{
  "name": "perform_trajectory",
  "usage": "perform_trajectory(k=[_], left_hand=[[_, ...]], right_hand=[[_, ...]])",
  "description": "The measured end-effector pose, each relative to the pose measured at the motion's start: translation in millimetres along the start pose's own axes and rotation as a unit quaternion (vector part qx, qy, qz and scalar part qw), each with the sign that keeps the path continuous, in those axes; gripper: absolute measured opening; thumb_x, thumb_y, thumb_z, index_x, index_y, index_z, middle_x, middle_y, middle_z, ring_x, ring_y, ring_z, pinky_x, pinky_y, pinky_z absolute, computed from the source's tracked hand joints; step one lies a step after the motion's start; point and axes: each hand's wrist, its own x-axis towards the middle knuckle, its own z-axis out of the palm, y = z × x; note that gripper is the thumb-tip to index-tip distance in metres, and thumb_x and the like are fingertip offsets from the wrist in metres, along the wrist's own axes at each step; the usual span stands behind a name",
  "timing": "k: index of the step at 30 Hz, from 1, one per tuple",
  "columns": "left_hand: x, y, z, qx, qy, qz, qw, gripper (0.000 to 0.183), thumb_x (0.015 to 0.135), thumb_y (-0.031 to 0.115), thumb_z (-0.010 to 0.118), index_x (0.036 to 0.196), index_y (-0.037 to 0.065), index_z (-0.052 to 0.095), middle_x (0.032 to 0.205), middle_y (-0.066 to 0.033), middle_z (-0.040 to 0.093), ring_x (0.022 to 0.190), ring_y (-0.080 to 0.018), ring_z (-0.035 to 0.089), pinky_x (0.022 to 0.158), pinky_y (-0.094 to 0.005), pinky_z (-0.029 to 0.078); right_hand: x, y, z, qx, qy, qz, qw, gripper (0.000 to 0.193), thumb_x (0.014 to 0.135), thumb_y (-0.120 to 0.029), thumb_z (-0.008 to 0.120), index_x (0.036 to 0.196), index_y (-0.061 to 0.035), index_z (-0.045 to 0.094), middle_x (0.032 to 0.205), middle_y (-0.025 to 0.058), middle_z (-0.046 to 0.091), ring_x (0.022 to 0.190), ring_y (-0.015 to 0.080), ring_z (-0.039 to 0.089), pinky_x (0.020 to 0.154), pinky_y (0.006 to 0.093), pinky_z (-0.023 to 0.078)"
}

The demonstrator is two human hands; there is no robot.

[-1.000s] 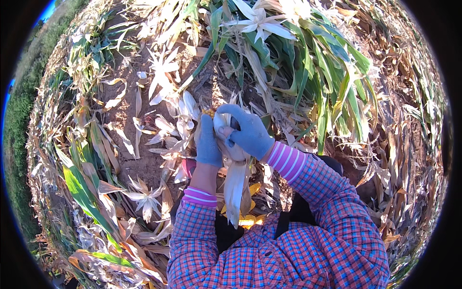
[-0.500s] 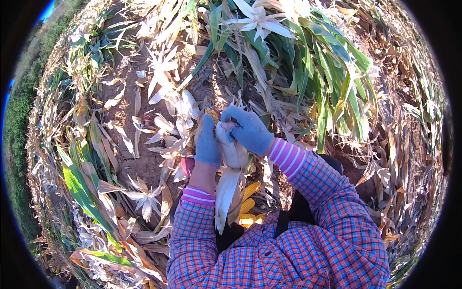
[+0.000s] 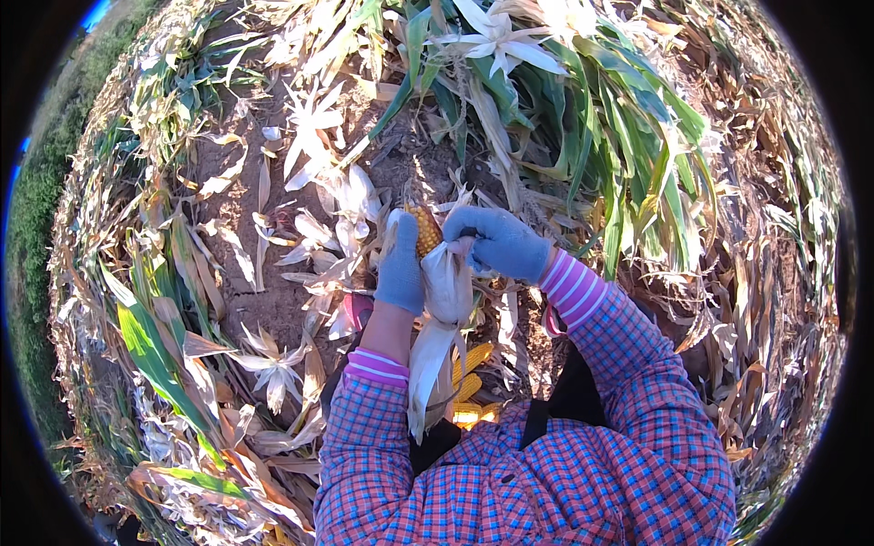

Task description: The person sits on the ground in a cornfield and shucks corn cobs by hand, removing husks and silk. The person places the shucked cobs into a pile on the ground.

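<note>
An ear of corn [image 3: 424, 229] is between my hands, its yellow kernels bare near the top. Pale husk [image 3: 446, 284] still wraps its lower part, and a long loose flap of husk [image 3: 426, 371] hangs toward my lap. My left hand [image 3: 401, 273], in a blue-grey glove, is closed round the ear's left side, thumb up along it. With fingers pinched, my gloved right hand [image 3: 501, 242] grips the husk at the ear's right side; a small dark piece shows between its fingers, too small to make out.
Several husked yellow ears [image 3: 469, 387] lie below my hands, near my lap. Green corn stalks and leaves [image 3: 592, 118] are heaped at the far right. Dry husks [image 3: 273, 364] litter the bare soil [image 3: 238, 314] to the left. Green growth [image 3: 55, 200] borders the far left.
My right hand has moved right and slightly down, drawing husk away from the ear. More yellow kernels show now. My left hand stays nearly in place.
</note>
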Motion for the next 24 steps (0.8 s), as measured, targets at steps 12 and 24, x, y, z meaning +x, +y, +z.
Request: perform_trajectory(k=[12, 24], left_hand=[[5.2, -6.6, 0.1, 0.255, 0.039, 0.212, 0.943, 0.030, 0.099, 0.032, 0.053, 0.102, 0.003, 0.055, 0.092, -0.0039, 0.054, 0.084, -0.0106, 0.050, 0.075, -0.0272, 0.044], [6.8, -7.9, -0.9, 0.298, 0.084, 0.267, 0.913, 0.040, 0.095, 0.039, 0.058, 0.109, 0.001, 0.056, 0.097, -0.0057, 0.058, 0.090, -0.0131, 0.052, 0.080, -0.0300, 0.044]], right_hand=[[3.5, -9.9, 28.3, -0.180, 0.232, -0.010, 0.956, 0.044, 0.089, -0.042, 0.064, 0.111, -0.0057, 0.053, 0.078, 0.0135, 0.065, 0.069, 0.0300, 0.064, 0.064, 0.0386, 0.049], [11.9, -0.1, 25.2, -0.136, 0.116, 0.030, 0.983, 0.031, 0.093, -0.029, 0.055, 0.086, -0.0007, 0.065, 0.069, 0.0131, 0.061, 0.061, 0.0237, 0.057, 0.065, 0.0357, 0.047]])
